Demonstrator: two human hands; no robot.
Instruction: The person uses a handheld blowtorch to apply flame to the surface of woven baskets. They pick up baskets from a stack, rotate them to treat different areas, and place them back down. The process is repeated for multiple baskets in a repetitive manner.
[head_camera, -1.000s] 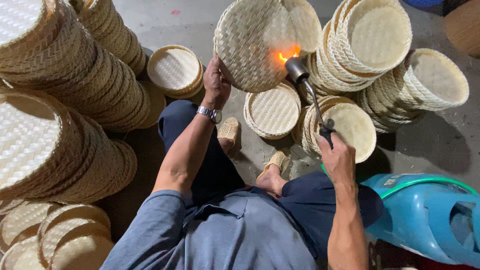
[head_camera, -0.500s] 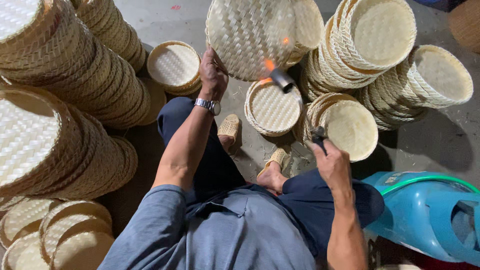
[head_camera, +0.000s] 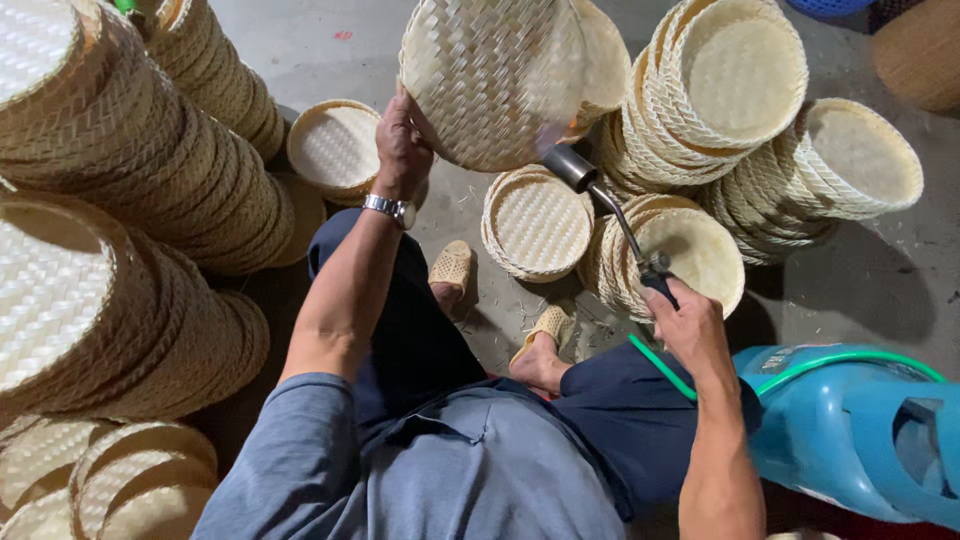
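The left hand is gripping the rim of a woven tray, fingers curled around its edge, while the right hand is wrapping closed fingers around a torch, its nozzle just below the tray.

We see no packages, signs or screens here. We can make out only a pale label on top of the blue tank, lower right.
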